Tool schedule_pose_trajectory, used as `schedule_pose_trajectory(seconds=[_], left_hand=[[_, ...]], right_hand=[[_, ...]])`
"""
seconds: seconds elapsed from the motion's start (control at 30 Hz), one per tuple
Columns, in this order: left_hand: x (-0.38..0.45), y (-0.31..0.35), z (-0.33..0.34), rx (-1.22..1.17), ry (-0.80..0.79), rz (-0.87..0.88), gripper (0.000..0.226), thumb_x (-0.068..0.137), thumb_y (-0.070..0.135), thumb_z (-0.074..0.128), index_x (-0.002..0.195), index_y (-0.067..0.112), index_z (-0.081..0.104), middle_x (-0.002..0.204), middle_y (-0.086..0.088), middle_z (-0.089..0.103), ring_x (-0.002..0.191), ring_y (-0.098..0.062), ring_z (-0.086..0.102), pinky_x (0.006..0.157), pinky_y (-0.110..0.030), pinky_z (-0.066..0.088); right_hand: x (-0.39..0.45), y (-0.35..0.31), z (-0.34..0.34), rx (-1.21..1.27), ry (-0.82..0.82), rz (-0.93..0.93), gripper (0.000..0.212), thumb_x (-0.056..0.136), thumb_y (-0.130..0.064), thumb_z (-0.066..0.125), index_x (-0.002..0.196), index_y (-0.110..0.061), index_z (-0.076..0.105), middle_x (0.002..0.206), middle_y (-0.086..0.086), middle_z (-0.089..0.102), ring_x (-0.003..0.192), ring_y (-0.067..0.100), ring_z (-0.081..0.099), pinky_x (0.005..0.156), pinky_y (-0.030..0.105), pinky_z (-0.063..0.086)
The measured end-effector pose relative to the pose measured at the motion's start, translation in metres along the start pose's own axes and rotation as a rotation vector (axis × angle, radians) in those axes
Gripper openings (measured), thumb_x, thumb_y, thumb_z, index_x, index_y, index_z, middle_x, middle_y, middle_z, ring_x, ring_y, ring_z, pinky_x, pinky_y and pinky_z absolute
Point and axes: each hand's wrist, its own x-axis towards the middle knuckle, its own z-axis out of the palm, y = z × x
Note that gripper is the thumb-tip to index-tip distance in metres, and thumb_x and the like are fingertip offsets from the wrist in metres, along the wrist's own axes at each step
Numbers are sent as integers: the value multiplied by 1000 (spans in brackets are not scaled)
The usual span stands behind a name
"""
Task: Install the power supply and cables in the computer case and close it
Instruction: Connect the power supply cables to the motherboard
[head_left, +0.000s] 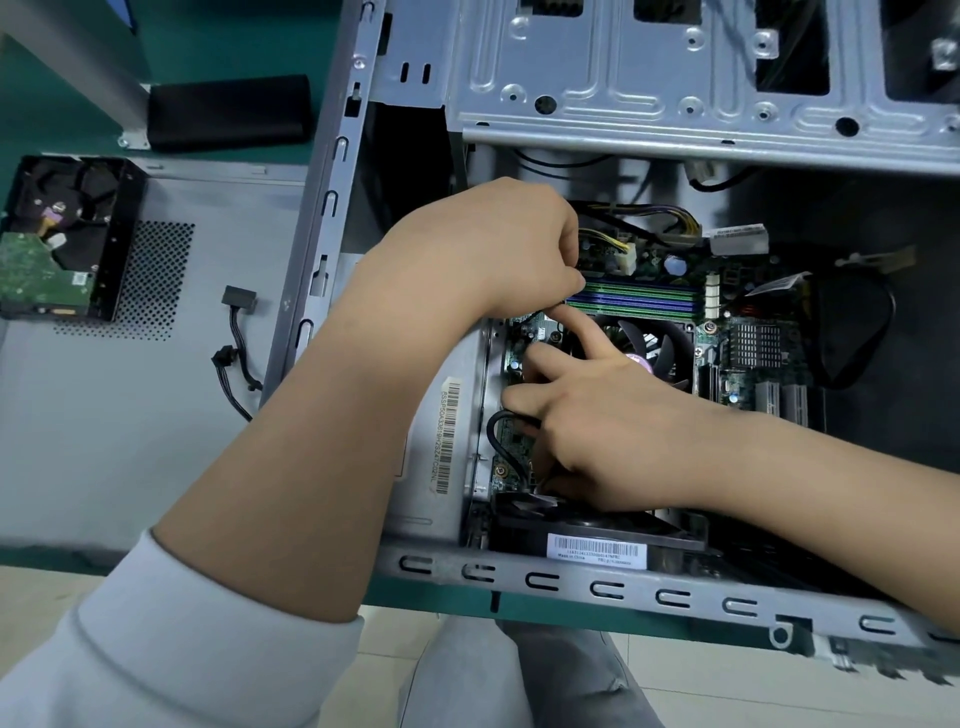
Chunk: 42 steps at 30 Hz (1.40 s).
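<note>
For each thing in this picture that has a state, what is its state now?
computer case: open, side off
side panel: removed, lying flat beside case
hard drive: outside case, on panel
left hand: pinching a black cable
right hand: fingers curled round black cable

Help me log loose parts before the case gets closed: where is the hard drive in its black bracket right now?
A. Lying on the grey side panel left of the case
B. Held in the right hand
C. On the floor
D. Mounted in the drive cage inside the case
A: the hard drive lies circuit board up on the grey side panel, outside the open computer case.
</note>
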Motion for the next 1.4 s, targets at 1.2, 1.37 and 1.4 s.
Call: schedule_pose_trajectory(seconds=[1.2,1.37,1.4], left_hand=[[-9,0,-5,-403,-18,15,18,100,11,35,107,20,50,77,3,67,62,-18,63,68,-39,53],[-10,-4,-7,-423,-100,30,18,100,15,42,116,20,37,71,4,70,55,-18,54,63,-36,48],[-10,-5,-7,-433,-120,29,23,100,14,43,121,18,35,71,5,70,55,-18,53,60,-34,46]], right_hand=[[-32,35,-33,712,268,278,6,79,-38,65,78,-32,68,91,-15,60,94,2,51,92,26,40],[-53,54,-19,816,444,813,21,83,-44,63,87,-25,55,72,-10,59,63,2,53,57,22,40],[-53,54,-13,827,431,846,23,85,-42,63,95,-23,54,75,-10,59,65,4,53,57,25,38]])
